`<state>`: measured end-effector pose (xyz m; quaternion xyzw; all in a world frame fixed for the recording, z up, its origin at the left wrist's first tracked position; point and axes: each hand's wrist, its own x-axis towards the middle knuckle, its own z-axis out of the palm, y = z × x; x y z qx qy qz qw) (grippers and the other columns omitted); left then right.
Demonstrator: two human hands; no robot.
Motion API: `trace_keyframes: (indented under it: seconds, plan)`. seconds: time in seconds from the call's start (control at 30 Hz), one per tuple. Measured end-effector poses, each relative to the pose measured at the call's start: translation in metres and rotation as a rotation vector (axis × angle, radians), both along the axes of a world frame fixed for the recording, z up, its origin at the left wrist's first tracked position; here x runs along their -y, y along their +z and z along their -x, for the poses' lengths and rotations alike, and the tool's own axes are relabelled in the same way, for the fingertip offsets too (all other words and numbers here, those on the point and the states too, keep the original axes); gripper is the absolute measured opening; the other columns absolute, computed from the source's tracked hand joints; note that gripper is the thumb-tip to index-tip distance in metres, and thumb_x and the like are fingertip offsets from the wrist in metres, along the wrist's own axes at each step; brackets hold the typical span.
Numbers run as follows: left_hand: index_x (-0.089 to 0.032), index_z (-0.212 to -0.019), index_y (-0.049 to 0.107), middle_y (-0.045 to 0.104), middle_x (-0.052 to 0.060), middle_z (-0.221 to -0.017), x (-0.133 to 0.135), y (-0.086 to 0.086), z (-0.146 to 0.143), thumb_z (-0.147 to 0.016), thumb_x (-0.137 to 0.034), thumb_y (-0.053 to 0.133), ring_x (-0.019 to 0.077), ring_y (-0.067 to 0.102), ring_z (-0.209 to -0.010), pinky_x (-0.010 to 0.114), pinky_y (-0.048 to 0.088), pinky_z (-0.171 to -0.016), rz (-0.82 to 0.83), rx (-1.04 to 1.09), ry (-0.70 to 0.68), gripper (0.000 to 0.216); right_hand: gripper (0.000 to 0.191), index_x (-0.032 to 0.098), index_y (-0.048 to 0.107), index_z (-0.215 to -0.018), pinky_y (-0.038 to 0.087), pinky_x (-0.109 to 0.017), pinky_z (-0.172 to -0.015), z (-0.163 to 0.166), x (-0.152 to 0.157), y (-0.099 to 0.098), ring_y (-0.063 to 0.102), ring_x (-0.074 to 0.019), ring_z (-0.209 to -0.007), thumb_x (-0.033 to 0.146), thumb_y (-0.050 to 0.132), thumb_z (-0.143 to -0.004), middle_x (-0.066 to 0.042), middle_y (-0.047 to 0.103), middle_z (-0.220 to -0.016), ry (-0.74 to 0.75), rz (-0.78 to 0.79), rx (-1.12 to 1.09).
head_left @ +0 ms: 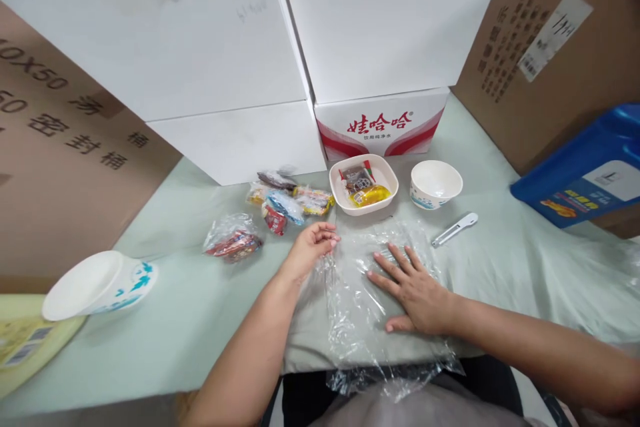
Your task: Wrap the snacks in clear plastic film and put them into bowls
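A clear plastic bag lies flat on the cloth-covered table, its near end hanging over the front edge. At its upper left side, my left hand pinches the bag's edge between thumb and fingers. My right hand rests palm down on the bag with its fingers spread. Just beyond the bag stands a cream square bowl with a brown packet and a yellow packet inside. A white utility knife lies to the right of the bag.
Several wrapped snacks and a bagged bundle of red packets lie left of the bowl. Paper bowls stand at right and far left. White boxes, brown cartons and a blue jug surround the table.
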<state>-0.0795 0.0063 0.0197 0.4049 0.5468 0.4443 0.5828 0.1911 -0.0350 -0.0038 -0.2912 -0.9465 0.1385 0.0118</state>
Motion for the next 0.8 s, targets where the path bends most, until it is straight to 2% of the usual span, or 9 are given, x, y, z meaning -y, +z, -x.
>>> trace_keyframes:
  seconds: [0.13,0.27,0.33,0.37,0.43,0.5,0.57,0.67,0.8]
  plan:
    - [-0.017,-0.088,0.061,0.067,0.002,-0.078,-0.005,-0.003,0.007,-0.062,-0.028,0.074,0.0107,0.059,-0.061,0.023,0.047,-0.057,-0.229,-0.148,0.231,0.031,0.098,0.026,0.028,-0.153,0.002,-0.070,-0.109,-0.006,0.002,-0.003,-0.001,-0.0481,-0.144,0.084,0.044,-0.076,-0.015,0.019,-0.160,-0.057,-0.016,-0.004]
    - [-0.017,-0.086,0.063,0.066,0.004,-0.087,0.000,-0.003,0.008,-0.075,-0.025,0.063,0.0151,0.062,-0.078,0.028,0.051,-0.070,-0.613,-0.568,0.452,0.013,0.098,0.025,0.029,-0.153,0.002,-0.072,-0.108,-0.006,0.004,-0.005,0.000,-0.0493,-0.144,0.084,0.044,-0.075,-0.016,0.020,-0.160,-0.081,-0.042,-0.002]
    - [-0.018,-0.086,0.064,0.066,0.005,-0.091,0.007,0.002,0.005,-0.080,-0.022,0.060,0.0172,0.062,-0.086,0.030,0.051,-0.075,-0.800,-0.773,0.445,0.008,0.098,0.025,0.030,-0.152,0.003,-0.073,-0.107,-0.004,0.004,-0.007,0.001,-0.0498,-0.143,0.084,0.044,-0.075,-0.016,0.021,-0.159,-0.089,-0.059,-0.003]
    - [-0.018,-0.086,0.064,0.066,0.006,-0.091,0.011,0.005,0.003,-0.082,-0.022,0.059,0.0176,0.062,-0.087,0.030,0.051,-0.076,-0.862,-0.831,0.373,0.007,0.099,0.025,0.030,-0.152,0.004,-0.074,-0.106,-0.003,0.004,-0.007,0.002,-0.0499,-0.143,0.084,0.045,-0.074,-0.016,0.022,-0.159,-0.094,-0.067,-0.002]
    - [-0.020,-0.091,0.066,0.067,0.006,-0.093,0.018,0.009,-0.003,-0.084,-0.024,0.061,0.0181,0.063,-0.089,0.031,0.053,-0.079,-0.888,-0.867,0.033,0.010,0.101,0.025,0.030,-0.152,0.005,-0.074,-0.106,-0.002,0.004,-0.006,0.003,-0.0503,-0.143,0.085,0.047,-0.073,-0.016,0.022,-0.159,-0.108,-0.081,0.004]
    - [-0.022,-0.103,0.068,0.068,0.008,-0.106,0.022,0.012,-0.008,-0.081,-0.029,0.069,0.0215,0.062,-0.102,0.036,0.052,-0.090,-0.795,-0.896,-0.394,0.023,0.101,0.024,0.030,-0.152,0.005,-0.073,-0.107,-0.003,0.003,-0.005,0.003,-0.0502,-0.143,0.083,0.051,-0.072,-0.016,0.021,-0.159,-0.116,-0.087,0.018]
    - [-0.026,-0.116,0.066,0.061,0.009,-0.127,0.022,0.010,-0.010,-0.071,-0.034,0.079,0.0286,0.052,-0.122,0.046,0.043,-0.104,-0.670,-0.990,-0.650,0.048,0.099,0.023,0.031,-0.152,0.006,-0.071,-0.109,-0.011,0.002,-0.002,0.003,-0.0483,-0.144,0.080,0.053,-0.074,-0.016,0.021,-0.159,-0.107,-0.084,0.031]
    - [-0.027,-0.130,0.058,0.047,0.010,-0.146,0.018,0.005,-0.005,-0.062,-0.036,0.085,0.0351,0.034,-0.139,0.056,0.031,-0.112,-0.559,-1.124,-0.698,0.073,0.091,0.021,0.031,-0.152,0.011,-0.065,-0.112,-0.037,0.003,0.000,0.007,-0.0427,-0.146,0.076,0.049,-0.081,-0.017,0.022,-0.159,-0.069,-0.066,0.020]
    - [-0.026,-0.133,0.055,0.042,0.010,-0.150,0.011,-0.002,0.004,-0.064,-0.035,0.084,0.0353,0.030,-0.142,0.056,0.031,-0.113,-0.542,-1.135,-0.726,0.075,0.085,0.020,0.032,-0.151,0.017,-0.057,-0.115,-0.083,0.015,0.001,0.011,-0.0370,-0.147,0.071,0.048,-0.085,-0.017,0.020,-0.159,-0.073,-0.085,-0.016]
